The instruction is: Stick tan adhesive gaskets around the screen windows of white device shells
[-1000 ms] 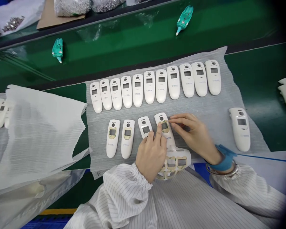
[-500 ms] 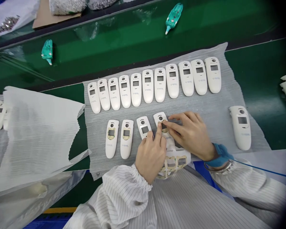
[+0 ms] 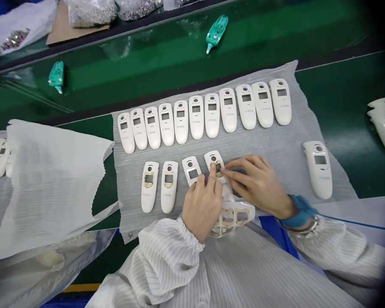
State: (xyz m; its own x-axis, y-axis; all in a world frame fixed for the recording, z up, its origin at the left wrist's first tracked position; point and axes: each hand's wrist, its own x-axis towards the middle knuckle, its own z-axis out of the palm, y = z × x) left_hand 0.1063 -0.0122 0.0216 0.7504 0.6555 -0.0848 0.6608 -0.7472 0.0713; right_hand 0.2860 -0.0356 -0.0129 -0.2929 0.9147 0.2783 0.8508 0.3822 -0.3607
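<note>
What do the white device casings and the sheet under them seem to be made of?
The white device casings look like moulded plastic with a smooth, slightly glossy finish, judging by their soft sheen and even rounded edges. The ribbed sheet looks like thin, soft packing foam, with fine ridges and ragged edges, though the exact material is unclear.

A green conveyor belt (image 3: 336, 81) under cold factory light.

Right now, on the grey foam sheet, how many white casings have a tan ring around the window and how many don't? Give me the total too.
Casings with a tan ring: 3
Casings with no ring: 13
Total: 16
</note>
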